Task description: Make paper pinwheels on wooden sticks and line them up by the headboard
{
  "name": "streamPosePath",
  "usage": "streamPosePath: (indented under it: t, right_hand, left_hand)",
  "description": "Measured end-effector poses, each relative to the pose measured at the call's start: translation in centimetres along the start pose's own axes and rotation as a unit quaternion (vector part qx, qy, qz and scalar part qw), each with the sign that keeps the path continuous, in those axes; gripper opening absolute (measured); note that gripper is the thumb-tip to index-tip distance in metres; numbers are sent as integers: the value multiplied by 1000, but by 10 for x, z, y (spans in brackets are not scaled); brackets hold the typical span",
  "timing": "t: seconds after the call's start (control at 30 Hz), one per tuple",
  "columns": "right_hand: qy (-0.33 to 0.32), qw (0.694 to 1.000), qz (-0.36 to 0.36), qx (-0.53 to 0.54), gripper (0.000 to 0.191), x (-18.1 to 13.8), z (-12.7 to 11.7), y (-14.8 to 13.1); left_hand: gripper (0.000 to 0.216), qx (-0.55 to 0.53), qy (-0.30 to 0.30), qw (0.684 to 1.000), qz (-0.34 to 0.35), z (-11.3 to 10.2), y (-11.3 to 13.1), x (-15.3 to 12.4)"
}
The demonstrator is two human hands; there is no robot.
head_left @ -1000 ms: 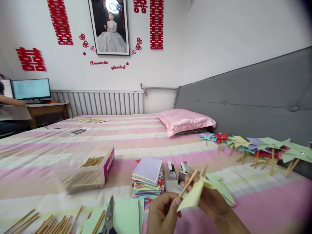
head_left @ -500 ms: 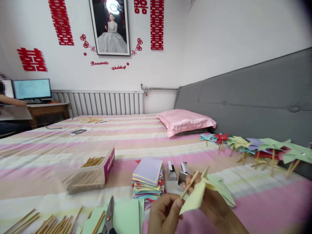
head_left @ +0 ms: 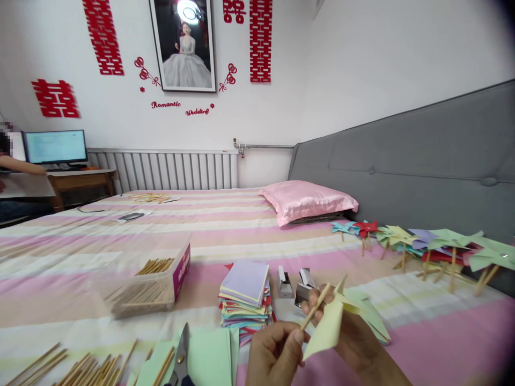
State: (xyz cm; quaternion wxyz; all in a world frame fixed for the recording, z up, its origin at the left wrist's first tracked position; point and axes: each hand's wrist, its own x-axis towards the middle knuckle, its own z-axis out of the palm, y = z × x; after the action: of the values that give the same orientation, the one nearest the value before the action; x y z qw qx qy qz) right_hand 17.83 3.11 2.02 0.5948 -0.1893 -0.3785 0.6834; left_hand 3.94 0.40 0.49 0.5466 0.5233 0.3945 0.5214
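Note:
Between my hands is a pale yellow paper pinwheel (head_left: 326,331) with a thin wooden stick (head_left: 315,307) against it. My left hand (head_left: 276,354) pinches the stick's lower end between thumb and fingers. Behind the folded paper, my right hand (head_left: 354,338) grips the pinwheel, its fingertips near the stick's upper end; its palm is partly hidden. Just beyond them stand two small open boxes (head_left: 284,283). To the left rises a stack of coloured paper squares (head_left: 243,284). Pale green folded paper (head_left: 368,316) lies behind my right hand.
Scissors (head_left: 181,356) rest on green paper sheets (head_left: 209,354), with loose sticks (head_left: 90,370) further left. A clear plastic box (head_left: 140,297) holds more sticks. Several finished pinwheels (head_left: 453,241) stand by the grey headboard (head_left: 402,150). A person (head_left: 20,165) sits at a desk, far left.
The view has shifted very slightly. My hands keep their grip on the stick and pinwheel, and the yellow paper has turned a little.

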Motion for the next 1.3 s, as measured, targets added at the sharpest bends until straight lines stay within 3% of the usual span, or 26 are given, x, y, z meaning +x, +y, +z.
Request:
streamPosePath:
  t: [0.8,1.1,1.3]
  right_hand:
    - [-80,996,6,41,22,2,-7,1]
    - [-14,999,-18,-45,32,1,-1,-3]
    - [63,995,-39,-59,35,8,8,1]
  left_hand:
    - [43,95,-34,993,67,-2,-1,1]
    - [47,134,-26,987,82,-3,-3,2]
    - [45,46,-13,999,-5,-4,-9,6]
